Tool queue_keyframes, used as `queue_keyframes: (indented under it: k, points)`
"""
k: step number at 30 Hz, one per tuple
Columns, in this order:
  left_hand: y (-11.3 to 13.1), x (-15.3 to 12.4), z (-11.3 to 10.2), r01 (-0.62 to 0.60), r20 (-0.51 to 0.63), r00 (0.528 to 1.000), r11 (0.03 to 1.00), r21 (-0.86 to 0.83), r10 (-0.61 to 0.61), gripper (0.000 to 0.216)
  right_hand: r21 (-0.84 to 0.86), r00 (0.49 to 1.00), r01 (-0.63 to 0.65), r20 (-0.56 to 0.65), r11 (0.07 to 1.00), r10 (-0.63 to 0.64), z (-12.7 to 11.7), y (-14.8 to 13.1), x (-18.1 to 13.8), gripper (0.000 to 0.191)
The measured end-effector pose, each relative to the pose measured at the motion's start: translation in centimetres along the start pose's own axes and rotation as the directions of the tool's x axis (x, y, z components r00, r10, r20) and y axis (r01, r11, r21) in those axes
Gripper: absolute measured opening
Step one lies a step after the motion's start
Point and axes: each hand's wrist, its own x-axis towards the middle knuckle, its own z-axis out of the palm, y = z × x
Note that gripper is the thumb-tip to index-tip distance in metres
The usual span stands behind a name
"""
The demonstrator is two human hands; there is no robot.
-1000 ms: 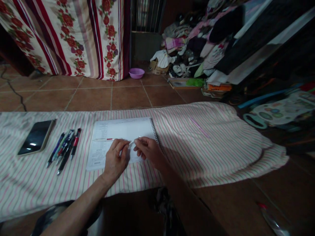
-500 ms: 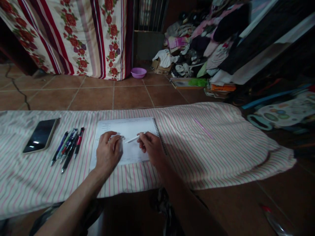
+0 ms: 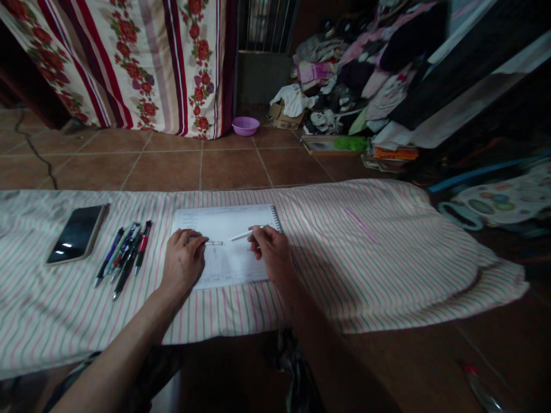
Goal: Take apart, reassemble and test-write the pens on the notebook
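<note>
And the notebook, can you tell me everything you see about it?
The notebook looks like white paper, with a dark spiral binding along its right edge and faint printing too small to read. It lies flat on the striped cloth. The left hand covers part of its left side, and the right hand is over its right side; whether either presses it is hard to tell.

Two hands [image 3: 184,258], two slim white pieces [image 3: 240,236], one notebook [image 3: 228,219], one phone [image 3: 77,232]
</note>
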Motion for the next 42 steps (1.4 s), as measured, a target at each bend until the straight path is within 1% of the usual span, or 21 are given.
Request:
queue_keyframes:
  k: [13,21,24,27,31,34,37,39,42]
  points:
    - [0.1,0.1,0.4,-0.002,-0.026,1.0,0.998,-0.057,0.001,0.019,-0.035,1.0,-0.008,-0.002,0.999,0.008,0.4,0.2,0.2,0.026]
    - [-0.2,0.1,-0.2,0.019,0.014,1.0,0.998,-0.057,-0.018,0.021,0.005,1.0,0.0,-0.011,1.0,0.0,0.2,0.3,0.4,0.027]
    - [-0.1,0.2,-0.4,0.038,0.02,0.999,0.992,-0.117,-0.036,0.022,0.029,1.0,0.013,0.008,1.0,-0.013,0.3,0.2,0.2,0.027]
    - [0.1,0.3,-0.7,0.089,0.005,0.996,0.972,-0.219,-0.09,0.023,0.072,0.999,0.045,0.018,0.996,-0.047,0.4,-0.1,0.0,0.027]
    - [0.7,0.5,-1.2,0.127,-0.016,0.989,0.907,-0.402,-0.146,0.021,0.121,0.995,0.096,-0.011,0.988,-0.095,0.5,-0.6,-0.3,0.027]
    - [1.1,0.5,-1.6,0.166,0.002,0.981,0.835,-0.524,-0.194,0.017,0.125,0.991,0.134,-0.033,0.983,-0.131,0.3,-0.8,-0.4,0.026]
    - [1.5,0.6,-2.0,0.227,0.048,0.965,0.727,-0.648,-0.259,0.016,0.121,0.982,0.183,-0.06,0.976,-0.177,0.0,-0.7,-0.5,0.024]
    - [1.6,0.6,-2.3,0.253,0.083,0.956,0.646,-0.72,-0.282,0.015,0.111,0.978,0.204,-0.069,0.973,-0.197,-0.1,-0.8,-0.6,0.025]
    - [1.9,0.6,-2.5,0.235,0.089,0.958,0.566,-0.79,-0.273,0.012,0.08,0.979,0.2,-0.068,0.977,-0.194,-0.3,-1.1,-0.8,0.026]
